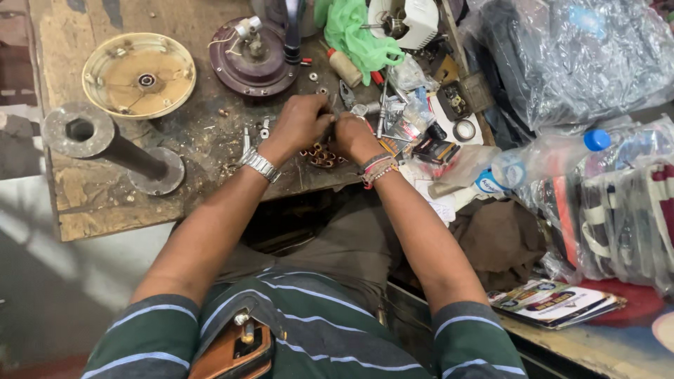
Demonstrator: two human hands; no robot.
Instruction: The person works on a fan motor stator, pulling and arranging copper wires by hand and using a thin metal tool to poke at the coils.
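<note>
My left hand (300, 123), with a metal watch on its wrist, and my right hand (354, 135), with thread bands on its wrist, are pressed together over a small copper-wound motor stator (321, 155) near the front edge of the worn wooden workbench (91, 203). Both hands have their fingers closed on the part or on a thin tool between them; what exactly each grips is hidden by the fingers. A maroon motor housing (253, 56) with a shaft lies just beyond my left hand.
A cream round fan cover (138, 74) and a grey metal pipe stand (105, 144) lie at left. Pliers, screws, a small bottle (343, 67), a green cloth (354, 31) and plastic packets crowd the right. Plastic-wrapped bags (569, 56) and a water bottle (547, 158) are further right.
</note>
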